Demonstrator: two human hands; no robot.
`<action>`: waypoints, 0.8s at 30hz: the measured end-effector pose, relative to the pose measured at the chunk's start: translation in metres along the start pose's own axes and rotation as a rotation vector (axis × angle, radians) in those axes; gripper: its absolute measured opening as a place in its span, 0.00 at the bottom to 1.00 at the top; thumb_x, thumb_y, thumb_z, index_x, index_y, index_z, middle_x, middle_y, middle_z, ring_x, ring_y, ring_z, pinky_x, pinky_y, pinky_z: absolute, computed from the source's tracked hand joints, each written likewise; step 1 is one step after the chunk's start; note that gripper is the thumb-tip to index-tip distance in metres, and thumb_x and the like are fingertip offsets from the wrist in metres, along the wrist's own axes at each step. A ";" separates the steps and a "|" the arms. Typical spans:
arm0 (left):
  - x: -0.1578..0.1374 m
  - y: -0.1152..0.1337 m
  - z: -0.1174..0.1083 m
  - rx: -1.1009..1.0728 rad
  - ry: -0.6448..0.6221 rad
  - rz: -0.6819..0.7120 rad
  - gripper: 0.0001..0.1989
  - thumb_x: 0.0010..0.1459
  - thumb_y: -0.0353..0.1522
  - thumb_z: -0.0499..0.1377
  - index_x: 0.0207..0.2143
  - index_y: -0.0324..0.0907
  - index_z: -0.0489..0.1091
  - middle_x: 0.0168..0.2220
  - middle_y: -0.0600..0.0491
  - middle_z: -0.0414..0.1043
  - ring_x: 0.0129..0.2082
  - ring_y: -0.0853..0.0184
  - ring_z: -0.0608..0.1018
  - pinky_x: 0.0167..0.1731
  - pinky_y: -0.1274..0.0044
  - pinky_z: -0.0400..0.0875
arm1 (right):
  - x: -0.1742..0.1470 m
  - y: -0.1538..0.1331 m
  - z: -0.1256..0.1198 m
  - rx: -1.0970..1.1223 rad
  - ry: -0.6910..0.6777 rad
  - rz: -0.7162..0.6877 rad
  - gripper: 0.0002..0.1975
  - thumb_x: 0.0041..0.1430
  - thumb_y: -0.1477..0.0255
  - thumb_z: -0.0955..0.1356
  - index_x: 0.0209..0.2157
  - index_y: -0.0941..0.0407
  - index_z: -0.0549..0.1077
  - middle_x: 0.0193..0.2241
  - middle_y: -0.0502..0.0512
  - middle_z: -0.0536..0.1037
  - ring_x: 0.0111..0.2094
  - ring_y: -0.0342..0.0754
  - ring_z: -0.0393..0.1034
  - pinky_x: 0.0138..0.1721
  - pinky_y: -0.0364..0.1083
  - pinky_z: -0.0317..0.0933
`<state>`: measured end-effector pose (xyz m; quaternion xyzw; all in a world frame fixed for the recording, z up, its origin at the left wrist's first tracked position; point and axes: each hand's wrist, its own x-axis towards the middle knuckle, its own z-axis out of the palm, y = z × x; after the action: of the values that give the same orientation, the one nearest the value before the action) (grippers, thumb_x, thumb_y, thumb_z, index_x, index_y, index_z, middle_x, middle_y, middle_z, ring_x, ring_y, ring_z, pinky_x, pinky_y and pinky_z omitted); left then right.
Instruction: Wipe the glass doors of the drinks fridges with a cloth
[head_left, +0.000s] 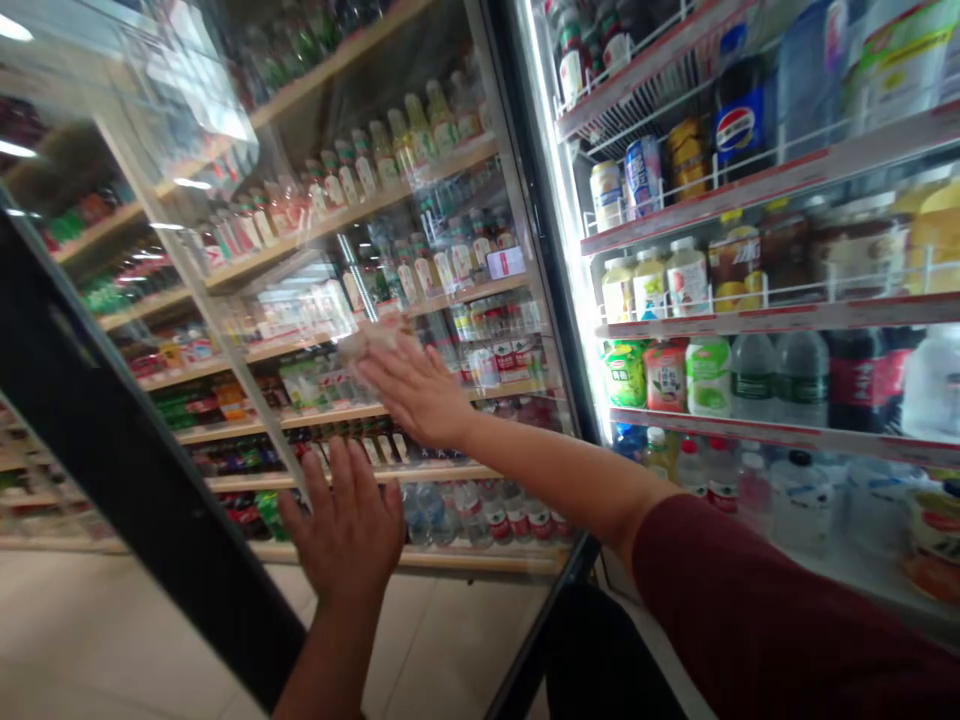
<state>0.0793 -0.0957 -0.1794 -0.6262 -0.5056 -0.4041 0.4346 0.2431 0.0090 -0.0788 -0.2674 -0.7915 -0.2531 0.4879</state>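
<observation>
The glass door [480, 560] of a drinks fridge stands swung out in front of me, in a black frame [142, 420]. My right hand [412, 385] lies flat at the glass with its fingers stretched to the left. Beyond its fingertips shows a pale blurred patch; I cannot tell whether it is a cloth or the hand's reflection. Lower and to the left, my left hand [345, 520] is raised, palm toward the pane, fingers up and slightly apart. Whether its palm touches the glass is hidden.
To the right, the lit fridge [750, 440] holds shelves of bottles, cans and jugs, including a Pepsi bottle [739, 125]. Wooden shelves [450, 470] of drinks show in the pane. A pale tiled floor [67, 620] lies at the lower left. My dark-clothed leg [600, 660] is near the door's bottom edge.
</observation>
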 end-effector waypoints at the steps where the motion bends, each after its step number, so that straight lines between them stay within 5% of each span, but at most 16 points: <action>1: -0.002 0.000 0.000 0.000 0.009 -0.001 0.45 0.74 0.35 0.56 0.81 0.45 0.30 0.79 0.36 0.41 0.79 0.43 0.41 0.75 0.38 0.36 | -0.007 -0.003 0.002 -0.002 -0.043 -0.132 0.26 0.81 0.63 0.56 0.75 0.38 0.61 0.78 0.34 0.54 0.81 0.45 0.41 0.82 0.56 0.38; 3: -0.006 0.000 -0.001 0.003 0.024 -0.007 0.45 0.74 0.35 0.54 0.81 0.43 0.29 0.80 0.35 0.37 0.80 0.43 0.38 0.76 0.39 0.40 | -0.018 -0.004 0.008 -0.005 -0.086 -0.239 0.26 0.81 0.64 0.55 0.74 0.36 0.61 0.77 0.32 0.55 0.80 0.43 0.44 0.82 0.55 0.35; 8: -0.007 0.003 -0.004 0.027 0.050 0.000 0.43 0.76 0.35 0.52 0.81 0.39 0.28 0.79 0.30 0.35 0.80 0.41 0.36 0.75 0.39 0.45 | -0.037 -0.001 0.029 -0.021 0.078 0.281 0.29 0.80 0.64 0.56 0.77 0.53 0.59 0.79 0.52 0.54 0.80 0.61 0.47 0.78 0.65 0.49; 10: -0.007 0.003 -0.004 0.043 0.078 0.022 0.43 0.76 0.36 0.51 0.81 0.40 0.27 0.79 0.30 0.35 0.80 0.41 0.36 0.74 0.39 0.46 | -0.056 -0.008 0.040 -0.012 0.059 0.194 0.29 0.79 0.64 0.58 0.77 0.50 0.60 0.78 0.50 0.56 0.80 0.60 0.44 0.79 0.64 0.48; 13: -0.007 0.003 -0.005 0.043 0.092 0.027 0.43 0.76 0.35 0.51 0.81 0.43 0.25 0.80 0.31 0.35 0.80 0.41 0.37 0.74 0.40 0.47 | -0.092 -0.009 0.060 0.015 -0.016 -0.168 0.28 0.77 0.63 0.62 0.74 0.37 0.62 0.75 0.39 0.63 0.79 0.50 0.48 0.81 0.57 0.41; 14: -0.008 0.003 -0.005 0.040 0.089 0.023 0.43 0.76 0.35 0.51 0.81 0.43 0.25 0.80 0.32 0.35 0.80 0.41 0.37 0.74 0.41 0.47 | -0.102 -0.005 0.066 0.010 -0.009 -0.164 0.28 0.77 0.63 0.62 0.74 0.35 0.62 0.74 0.38 0.64 0.78 0.50 0.52 0.81 0.57 0.41; 18: -0.009 0.001 -0.001 0.031 0.106 0.025 0.44 0.75 0.35 0.53 0.81 0.45 0.27 0.80 0.34 0.37 0.80 0.42 0.38 0.75 0.42 0.46 | -0.122 0.019 0.084 -0.061 0.132 0.301 0.32 0.77 0.65 0.59 0.79 0.44 0.54 0.77 0.53 0.59 0.78 0.59 0.53 0.76 0.63 0.54; 20: -0.010 -0.001 0.002 0.007 0.115 0.024 0.44 0.75 0.35 0.54 0.81 0.46 0.30 0.80 0.36 0.39 0.80 0.43 0.39 0.76 0.43 0.45 | -0.129 0.021 0.087 -0.079 0.153 0.369 0.33 0.76 0.65 0.60 0.79 0.49 0.54 0.78 0.58 0.58 0.79 0.62 0.49 0.74 0.64 0.57; 24: -0.010 -0.005 0.006 -0.058 0.158 0.031 0.40 0.74 0.37 0.56 0.81 0.43 0.43 0.77 0.34 0.50 0.80 0.40 0.44 0.74 0.39 0.40 | -0.156 0.007 0.090 -0.027 -0.004 -0.127 0.32 0.71 0.63 0.68 0.74 0.36 0.63 0.74 0.42 0.66 0.80 0.51 0.46 0.81 0.56 0.39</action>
<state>0.0728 -0.0923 -0.1900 -0.6126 -0.4481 -0.4599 0.4609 0.2498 0.0458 -0.2552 -0.2235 -0.8045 -0.2936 0.4654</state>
